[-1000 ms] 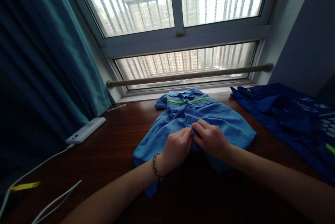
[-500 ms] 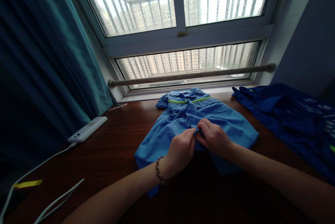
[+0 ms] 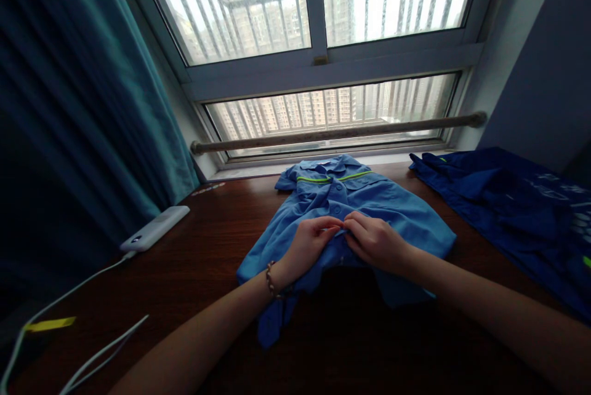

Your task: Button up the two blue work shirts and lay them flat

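A light blue shirt (image 3: 406, 219) with a yellow-green chest stripe lies flat on a dark wooden table (image 3: 194, 272), collar toward the window. My left hand (image 3: 309, 244), a bead bracelet on its wrist, pinches the shirt's front placket near the middle. My right hand (image 3: 376, 241) meets it from the right, fingers closed on the same strip of cloth. The fingertips of both hands touch at the placket, and the spot between them is hidden.
A pile of dark blue clothing (image 3: 512, 204) lies at the right. A white power bank (image 3: 154, 229) with a white cable (image 3: 69, 290) sits at the left, near a yellow tag (image 3: 48, 323). A teal curtain (image 3: 83, 106) hangs left; a barred window (image 3: 318, 44) stands behind.
My left hand has turned and moved up a little along the placket, its fingers now reaching from the left. The right hand has shifted only slightly.
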The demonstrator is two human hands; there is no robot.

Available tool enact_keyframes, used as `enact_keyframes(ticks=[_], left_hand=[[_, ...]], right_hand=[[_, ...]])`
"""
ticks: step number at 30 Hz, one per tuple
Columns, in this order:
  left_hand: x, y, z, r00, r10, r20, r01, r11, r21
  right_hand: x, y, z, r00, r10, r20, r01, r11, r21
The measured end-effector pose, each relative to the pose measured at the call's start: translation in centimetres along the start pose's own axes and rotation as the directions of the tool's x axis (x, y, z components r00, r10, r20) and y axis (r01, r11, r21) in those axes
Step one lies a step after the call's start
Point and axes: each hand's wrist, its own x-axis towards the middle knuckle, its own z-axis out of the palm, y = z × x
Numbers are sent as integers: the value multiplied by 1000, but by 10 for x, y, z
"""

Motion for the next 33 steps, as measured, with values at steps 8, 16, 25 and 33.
enact_keyframes(ticks=[8, 16, 25, 33], left_hand=[[-5, -9, -4, 948, 280, 153, -310, 921, 235], [-10, -7, 8, 982, 190, -4, -179, 932, 317], [-6, 15, -5, 949, 214, -231, -131, 935, 329], [-23, 64, -44, 817, 461, -347, -260, 831, 492]], right_hand=[[-1, -2, 1, 998, -38, 42, 40, 998, -49], [-3, -1, 0, 996, -68, -49, 61, 989, -135], [8, -24, -26, 871, 484, 87, -479, 875, -72], [16, -11, -92, 799, 599, 46, -539, 748, -388]])
